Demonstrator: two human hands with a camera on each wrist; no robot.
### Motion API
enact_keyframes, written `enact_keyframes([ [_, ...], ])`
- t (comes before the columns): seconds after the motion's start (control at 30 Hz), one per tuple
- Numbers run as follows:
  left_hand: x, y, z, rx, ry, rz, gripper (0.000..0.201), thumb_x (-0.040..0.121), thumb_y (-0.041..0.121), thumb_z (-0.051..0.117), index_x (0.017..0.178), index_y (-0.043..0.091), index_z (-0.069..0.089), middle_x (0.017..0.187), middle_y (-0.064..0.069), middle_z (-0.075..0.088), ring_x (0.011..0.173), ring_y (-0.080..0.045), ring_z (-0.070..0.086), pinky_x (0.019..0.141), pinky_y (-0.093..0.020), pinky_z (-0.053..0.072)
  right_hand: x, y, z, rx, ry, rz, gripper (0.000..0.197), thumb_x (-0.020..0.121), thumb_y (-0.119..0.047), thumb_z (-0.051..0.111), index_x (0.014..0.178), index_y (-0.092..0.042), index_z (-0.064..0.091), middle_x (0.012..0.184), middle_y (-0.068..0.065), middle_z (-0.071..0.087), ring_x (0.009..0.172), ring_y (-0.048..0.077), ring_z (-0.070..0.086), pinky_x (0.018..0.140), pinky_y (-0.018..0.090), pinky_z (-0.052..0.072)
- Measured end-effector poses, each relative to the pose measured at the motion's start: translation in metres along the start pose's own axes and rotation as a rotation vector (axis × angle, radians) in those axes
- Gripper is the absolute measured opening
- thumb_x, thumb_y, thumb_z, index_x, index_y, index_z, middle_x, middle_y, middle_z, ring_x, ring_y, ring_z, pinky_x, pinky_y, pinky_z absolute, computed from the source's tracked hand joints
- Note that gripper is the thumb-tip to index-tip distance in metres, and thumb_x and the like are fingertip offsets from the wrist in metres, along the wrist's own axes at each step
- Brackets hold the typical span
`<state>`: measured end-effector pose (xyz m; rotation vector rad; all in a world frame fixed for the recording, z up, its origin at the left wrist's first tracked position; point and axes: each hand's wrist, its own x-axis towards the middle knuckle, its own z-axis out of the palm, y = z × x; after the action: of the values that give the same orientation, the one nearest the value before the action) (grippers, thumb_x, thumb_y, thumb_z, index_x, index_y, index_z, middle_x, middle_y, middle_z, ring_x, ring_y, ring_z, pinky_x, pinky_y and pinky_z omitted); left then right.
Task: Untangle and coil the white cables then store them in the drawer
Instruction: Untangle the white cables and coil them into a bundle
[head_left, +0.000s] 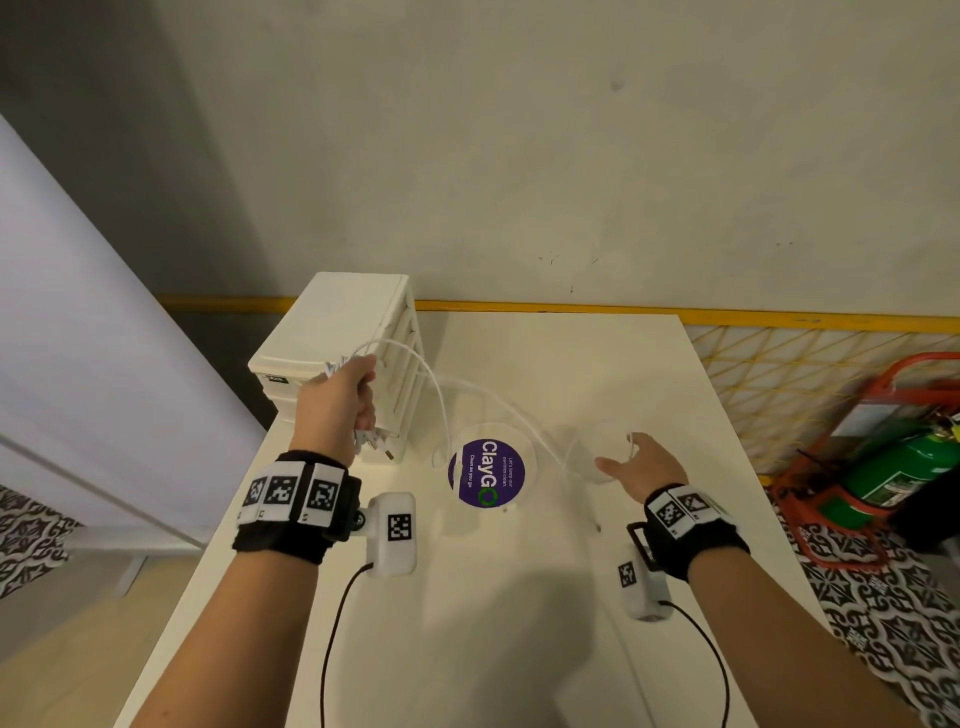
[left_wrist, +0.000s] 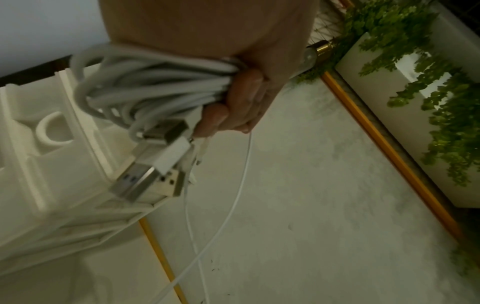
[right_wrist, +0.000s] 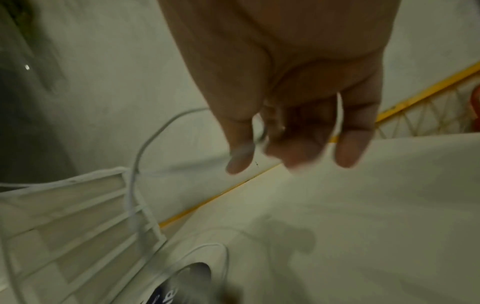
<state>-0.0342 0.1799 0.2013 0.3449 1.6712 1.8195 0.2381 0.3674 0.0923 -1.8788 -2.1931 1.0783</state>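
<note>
- a white table (head_left: 519, 597) stands against a pale wall, with a yellow rail running behind its far edge and a yellow lattice fence off its right side.
- a white drawer unit (head_left: 337, 338) sits at the table's far left corner; a round purple "claygo" sticker (head_left: 485, 473) lies near the middle.
- off the right edge, a green fire extinguisher (head_left: 893, 467) rests in a red stand on patterned floor tiles.
- the left wrist view shows hanging green plants (left_wrist: 428, 82) over a white planter.
- the left hand (head_left: 337, 400) is raised beside the drawer unit's front, fingers curled tight round a coiled bundle of white cables (left_wrist: 145, 88); usb plugs (left_wrist: 153, 168) dangle below the fist.
- a loose cable strand (head_left: 431, 384) arcs from that fist down across the table, past the sticker, to the right hand (head_left: 644, 465).
- the right hand hovers over the table's right half, fingers loosely spread, the strand running between them; whether they pinch it i cannot tell.
</note>
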Motion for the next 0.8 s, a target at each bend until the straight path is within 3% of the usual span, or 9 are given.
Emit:
enact_keyframes([
  [0.07,-0.001,0.004,0.001,0.054,-0.058,-0.009,0.024,0.091,0.018,0.056,0.068,0.014,0.051,0.043,0.005,0.039,0.036,-0.010,0.030,0.036,-0.019,0.028,-0.003,-0.006,0.001,0.014,-0.026,-0.054,0.083,0.082,-0.029,0.066,0.147,-0.011,0.018,0.148,0.015,0.030,0.134,0.031,0.034,0.108,0.039,0.033],
  [0.13,-0.007,0.004,0.009,0.130,-0.142,-0.020,0.024,0.092,0.019,0.057,0.070,0.013,0.052,0.044,0.005,0.039,0.037,-0.011,0.029,0.037,-0.020,0.028,-0.009,-0.023,0.001,0.118,0.101,-0.202,0.083,0.082,-0.016,0.063,0.148,-0.012,0.013,0.154,0.013,0.017,0.141,0.027,0.021,0.115,0.041,0.023],
  [0.2,-0.016,0.001,0.020,0.204,-0.254,-0.012,0.024,0.091,0.025,0.060,0.072,0.012,0.054,0.044,0.006,0.038,0.037,-0.011,0.028,0.037,-0.020,0.027,-0.021,-0.048,-0.002,0.252,0.155,-0.410,0.080,0.081,-0.007,0.061,0.148,-0.015,0.018,0.155,0.007,0.017,0.143,0.021,0.017,0.117,0.039,0.018],
  [0.3,-0.030,-0.002,0.040,0.272,-0.490,-0.025,0.030,0.090,0.034,0.060,0.070,0.012,0.054,0.042,0.007,0.036,0.034,-0.011,0.026,0.035,-0.020,0.026,-0.045,-0.086,0.000,0.348,0.003,-0.746,0.092,0.079,-0.010,0.069,0.149,-0.022,0.011,0.154,-0.008,0.017,0.140,0.004,0.014,0.115,0.022,0.015],
  [0.4,-0.043,0.001,0.058,0.242,-0.661,-0.053,0.036,0.085,0.044,0.061,0.070,0.011,0.055,0.039,0.005,0.031,0.031,-0.010,0.023,0.035,-0.019,0.023,-0.058,-0.111,0.009,0.403,-0.108,-0.868,0.081,0.082,-0.017,0.070,0.146,-0.025,0.022,0.149,-0.008,0.030,0.137,0.002,0.026,0.113,0.018,0.022],
  [0.5,-0.040,0.008,0.059,0.086,-0.790,-0.043,0.043,0.086,0.051,0.054,0.069,0.013,0.054,0.037,0.006,0.031,0.028,-0.008,0.025,0.034,-0.017,0.026,-0.059,-0.115,0.020,0.473,-0.124,-0.807,0.015,0.093,-0.019,0.054,0.103,-0.030,0.053,0.103,-0.003,0.062,0.101,0.014,0.057,0.098,0.038,0.043],
  [0.57,-0.035,0.014,0.053,-0.151,-0.874,-0.055,0.044,0.093,0.048,0.042,0.071,0.013,0.055,0.037,0.008,0.034,0.028,-0.005,0.030,0.034,-0.017,0.024,-0.058,-0.108,0.023,0.468,-0.112,-0.783,0.019,0.098,-0.021,0.045,0.085,-0.032,0.053,0.073,-0.005,0.056,0.073,0.013,0.055,0.082,0.035,0.045],
  [0.7,-0.025,0.027,0.044,-0.579,-0.742,0.035,0.041,0.093,0.051,0.038,0.076,0.015,0.048,0.041,0.007,0.037,0.035,-0.002,0.036,0.046,-0.016,0.026,-0.056,-0.090,0.029,0.400,-0.150,-0.731,0.019,0.098,-0.027,0.042,0.094,-0.013,0.054,0.061,0.002,0.048,0.056,0.019,0.050,0.064,0.038,0.047],
  [0.8,-0.021,0.038,0.043,-0.720,-0.460,0.200,0.036,0.099,0.045,0.038,0.076,0.018,0.046,0.051,0.007,0.040,0.046,-0.006,0.039,0.054,-0.018,0.035,-0.052,-0.077,0.042,0.310,-0.121,-0.762,0.018,0.098,-0.031,0.041,0.100,-0.022,0.057,0.080,0.001,0.063,0.070,0.021,0.059,0.072,0.043,0.050],
])
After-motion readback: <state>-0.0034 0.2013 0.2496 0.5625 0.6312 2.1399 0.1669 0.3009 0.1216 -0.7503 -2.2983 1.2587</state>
